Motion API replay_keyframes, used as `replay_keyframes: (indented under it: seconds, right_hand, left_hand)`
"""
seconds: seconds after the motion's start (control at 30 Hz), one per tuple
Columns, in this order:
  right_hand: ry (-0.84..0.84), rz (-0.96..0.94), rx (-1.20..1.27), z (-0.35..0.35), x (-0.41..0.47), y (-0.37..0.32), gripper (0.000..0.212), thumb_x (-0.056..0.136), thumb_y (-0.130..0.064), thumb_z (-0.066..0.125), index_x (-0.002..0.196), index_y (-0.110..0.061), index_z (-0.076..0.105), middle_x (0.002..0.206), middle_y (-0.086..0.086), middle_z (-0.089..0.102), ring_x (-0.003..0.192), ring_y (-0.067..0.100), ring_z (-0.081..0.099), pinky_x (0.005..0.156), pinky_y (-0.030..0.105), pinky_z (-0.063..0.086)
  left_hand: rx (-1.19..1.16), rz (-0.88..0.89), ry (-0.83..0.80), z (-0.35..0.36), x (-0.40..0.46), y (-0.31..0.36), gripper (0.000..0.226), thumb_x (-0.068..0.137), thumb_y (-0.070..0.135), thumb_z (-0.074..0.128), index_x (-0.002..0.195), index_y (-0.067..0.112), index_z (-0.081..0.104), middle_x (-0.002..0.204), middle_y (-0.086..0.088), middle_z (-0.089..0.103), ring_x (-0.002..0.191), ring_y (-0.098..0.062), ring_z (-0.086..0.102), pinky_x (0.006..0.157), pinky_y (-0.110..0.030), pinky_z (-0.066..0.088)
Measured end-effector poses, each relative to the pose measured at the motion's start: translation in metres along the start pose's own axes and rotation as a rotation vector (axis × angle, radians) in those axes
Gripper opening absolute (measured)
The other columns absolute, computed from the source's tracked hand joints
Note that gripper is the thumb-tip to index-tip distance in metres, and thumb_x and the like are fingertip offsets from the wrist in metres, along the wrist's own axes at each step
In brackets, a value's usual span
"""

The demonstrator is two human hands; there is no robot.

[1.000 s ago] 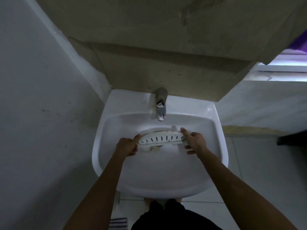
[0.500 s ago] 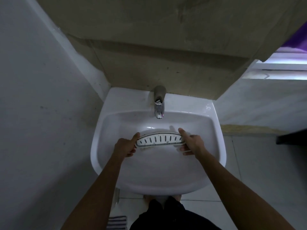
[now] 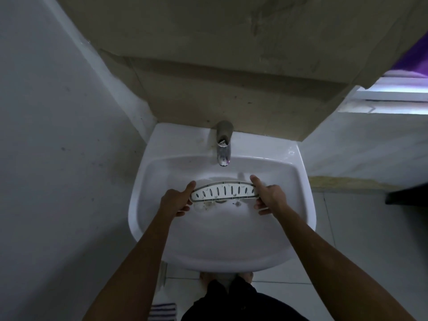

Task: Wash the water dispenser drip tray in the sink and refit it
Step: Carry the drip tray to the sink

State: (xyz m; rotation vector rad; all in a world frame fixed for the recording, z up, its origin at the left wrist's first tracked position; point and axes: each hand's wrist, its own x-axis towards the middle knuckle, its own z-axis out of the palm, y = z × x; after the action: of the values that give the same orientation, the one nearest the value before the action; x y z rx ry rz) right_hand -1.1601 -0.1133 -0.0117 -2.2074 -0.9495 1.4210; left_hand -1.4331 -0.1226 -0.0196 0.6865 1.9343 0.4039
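Change: the tray (image 3: 224,191) is seen slightly more face-on than half a second ago, its slotted top turned further toward the camera; both hands are held at the same ends as before, and the spot over the sink is unchanged.
Left wall: a grey, speckled surface is seen along the left side of the view.
Left hand (image 3: 174,200): the tray's left end is gripped, with the thumb laid up along the far edge and the other fingers curled beneath.
Tray: a curved white piece with a row of dark slots is held level between the two hands, above the basin and just in front of the tap (image 3: 223,147), over the drain.
Right hand (image 3: 269,198): the tray's right end is pinched, with the thumb stretched along the top edge and the fingers folded below.
Sink (image 3: 298,188): a white basin is fixed to the back wall; brownish marks are seen around the drain under the tray. No stream from the tap can be made out.
Room: a bare tan wall is seen behind the sink, pale floor tiles below, a striped mat (image 3: 162,312) at the bottom edge, and a lit window (image 3: 393,96) at upper right.
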Motion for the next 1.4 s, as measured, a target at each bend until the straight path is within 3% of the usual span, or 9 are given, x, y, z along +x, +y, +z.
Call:
replay_keyframes:
  seconds: [0.4, 0.53, 0.7, 0.83, 1.0, 1.3, 1.4]
  right_hand:
    - [0.018, -0.027, 0.018, 0.006, -0.001, -0.003, 0.065, 0.085, -0.067, 0.059, 0.078, -0.003, 0.070, 0.071, 0.014, 0.073, 0.065, 0.026, 0.074, 0.053, 0.037, 0.061]
    - [-0.016, -0.070, 0.052, 0.009, 0.000, 0.002, 0.054, 0.091, -0.055, 0.060, 0.089, -0.002, 0.069, 0.081, 0.014, 0.074, 0.065, 0.024, 0.072, 0.058, 0.037, 0.062]
    - [-0.035, -0.113, 0.112, 0.012, -0.003, 0.012, 0.041, 0.095, -0.043, 0.061, 0.104, -0.003, 0.062, 0.091, 0.014, 0.072, 0.075, 0.027, 0.071, 0.061, 0.037, 0.061]
    - [-0.067, -0.129, 0.240, 0.012, -0.006, 0.016, 0.029, 0.096, -0.031, 0.062, 0.109, -0.006, 0.060, 0.097, 0.016, 0.071, 0.079, 0.028, 0.071, 0.069, 0.044, 0.062]
    - [-0.080, -0.211, 0.308, 0.014, -0.009, 0.019, 0.020, 0.098, -0.020, 0.060, 0.114, -0.009, 0.059, 0.102, 0.017, 0.072, 0.080, 0.025, 0.071, 0.063, 0.036, 0.060]
    - [-0.123, -0.257, 0.526, 0.015, -0.016, 0.010, 0.024, 0.096, 0.001, 0.058, 0.119, -0.005, 0.056, 0.102, 0.016, 0.070, 0.071, 0.019, 0.073, 0.056, 0.026, 0.056]
    - [-0.140, -0.241, 0.541, 0.017, -0.015, 0.011, 0.022, 0.096, 0.001, 0.057, 0.117, -0.005, 0.055, 0.098, 0.013, 0.071, 0.068, 0.018, 0.075, 0.055, 0.026, 0.057]
  left_hand:
    - [-0.041, 0.004, 0.015, -0.006, -0.002, -0.004, 0.060, 0.078, 0.066, 0.063, 0.074, 0.006, 0.068, 0.073, -0.009, 0.073, 0.067, -0.020, 0.072, 0.058, -0.028, 0.057]
    - [-0.040, 0.098, -0.027, -0.007, 0.000, -0.010, 0.051, 0.082, 0.058, 0.064, 0.082, 0.008, 0.068, 0.079, -0.010, 0.073, 0.075, -0.022, 0.072, 0.064, -0.031, 0.059]
    - [-0.123, 0.157, -0.068, -0.005, -0.003, -0.020, 0.040, 0.081, 0.050, 0.071, 0.090, 0.011, 0.069, 0.080, -0.008, 0.074, 0.070, -0.016, 0.070, 0.059, -0.026, 0.053]
    - [-0.197, 0.163, -0.119, -0.003, -0.006, -0.024, 0.031, 0.081, 0.043, 0.073, 0.096, 0.017, 0.069, 0.083, -0.006, 0.074, 0.071, -0.016, 0.069, 0.060, -0.025, 0.052]
    - [-0.349, 0.247, -0.134, -0.002, -0.007, -0.027, 0.014, 0.088, 0.027, 0.070, 0.099, 0.018, 0.068, 0.093, -0.012, 0.072, 0.074, -0.018, 0.068, 0.063, -0.027, 0.051]
    - [-0.547, 0.263, -0.224, 0.001, 0.010, -0.028, 0.033, 0.091, 0.020, 0.066, 0.123, 0.012, 0.063, 0.111, -0.011, 0.071, 0.093, -0.022, 0.072, 0.071, -0.026, 0.057]
    - [-0.640, 0.231, -0.240, 0.007, 0.014, -0.026, 0.036, 0.091, 0.017, 0.066, 0.125, 0.007, 0.061, 0.112, -0.015, 0.070, 0.091, -0.026, 0.073, 0.070, -0.025, 0.058]
